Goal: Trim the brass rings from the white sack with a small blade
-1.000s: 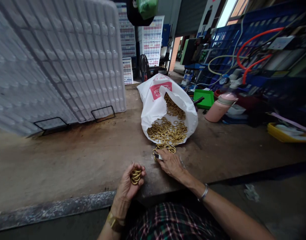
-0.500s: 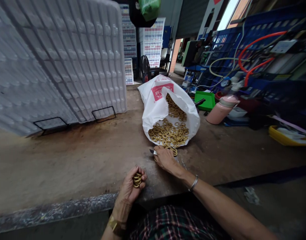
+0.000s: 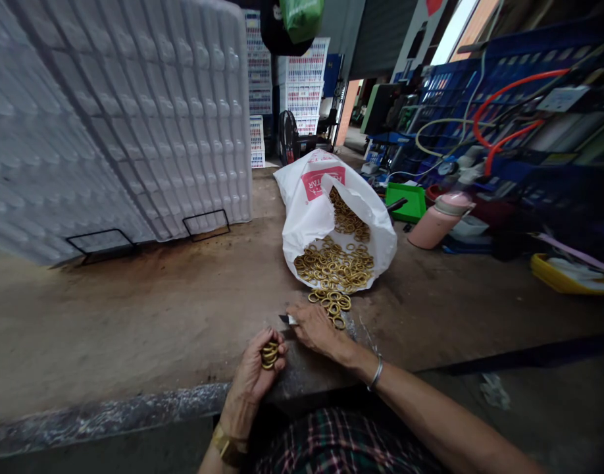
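Cupped near the table's front edge, my left hand (image 3: pixel 260 363) is closed around several brass rings (image 3: pixel 269 354). My right hand (image 3: pixel 316 327) lies low over the tabletop, knuckles up, with a small blade (image 3: pixel 287 319), dark-tipped and with a white part, sticking out on its left side; it looks like a knife. Its fingertips are partly hidden beneath the hand. Just beyond it, loose brass rings (image 3: pixel 333 303) lie on the table in front of a white sack (image 3: pixel 306 220). The sack rests on its side, mouth towards me, with many more rings inside.
Tall stacked plastic trays (image 3: pixel 183 118) stand in black wire holders (image 3: pixel 206 225) at the left. Right of the sack are a green tray (image 3: pixel 405 203), a pink bottle (image 3: pixel 437 220) and a yellow tray (image 3: pixel 568 275). White crates (image 3: pixel 304 82) are stacked behind.
My right hand has drawn back from the sack's mouth, towards me and slightly left. More loose rings now show on the table behind it. My left hand has hardly moved.
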`<act>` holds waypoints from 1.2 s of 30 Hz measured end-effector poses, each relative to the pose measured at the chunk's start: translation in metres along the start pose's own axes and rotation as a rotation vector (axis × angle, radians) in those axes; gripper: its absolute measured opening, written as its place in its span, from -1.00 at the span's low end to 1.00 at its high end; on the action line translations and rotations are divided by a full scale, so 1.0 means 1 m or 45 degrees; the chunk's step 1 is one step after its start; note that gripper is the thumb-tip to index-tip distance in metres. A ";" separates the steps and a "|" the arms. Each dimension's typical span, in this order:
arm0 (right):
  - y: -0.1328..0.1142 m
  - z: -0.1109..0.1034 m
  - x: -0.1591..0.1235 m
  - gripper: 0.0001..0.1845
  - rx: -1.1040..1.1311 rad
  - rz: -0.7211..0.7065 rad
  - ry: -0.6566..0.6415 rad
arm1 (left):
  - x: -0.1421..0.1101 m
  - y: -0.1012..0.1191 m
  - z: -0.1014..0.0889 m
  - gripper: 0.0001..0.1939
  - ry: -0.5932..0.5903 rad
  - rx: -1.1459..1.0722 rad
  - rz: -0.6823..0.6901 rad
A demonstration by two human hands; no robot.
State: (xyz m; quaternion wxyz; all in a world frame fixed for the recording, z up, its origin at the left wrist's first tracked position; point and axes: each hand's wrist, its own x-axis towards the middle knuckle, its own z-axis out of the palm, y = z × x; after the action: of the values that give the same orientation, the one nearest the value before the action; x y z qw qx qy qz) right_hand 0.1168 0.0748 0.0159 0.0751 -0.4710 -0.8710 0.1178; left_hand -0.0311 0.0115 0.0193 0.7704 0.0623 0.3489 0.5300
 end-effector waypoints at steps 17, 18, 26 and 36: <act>0.007 -0.014 -0.005 -0.73 -0.002 0.262 0.060 | -0.001 0.007 -0.001 -0.68 0.001 0.125 0.095; 0.004 -0.015 -0.004 -0.72 -0.015 0.254 0.047 | -0.001 0.007 -0.001 -0.68 0.009 0.142 0.105; -0.004 -0.011 0.003 -0.77 -0.038 0.233 -0.010 | -0.003 0.005 0.005 -0.57 0.115 0.223 0.138; -0.007 -0.010 0.002 -0.81 0.153 0.105 0.081 | 0.011 -0.009 0.002 -0.51 0.276 0.675 0.384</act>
State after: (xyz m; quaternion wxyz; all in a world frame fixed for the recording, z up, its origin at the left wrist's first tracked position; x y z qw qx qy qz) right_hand 0.1123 0.0736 0.0272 0.1258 -0.5046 -0.8394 0.1580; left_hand -0.0207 0.0181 0.0117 0.5984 0.2551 0.5416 0.5325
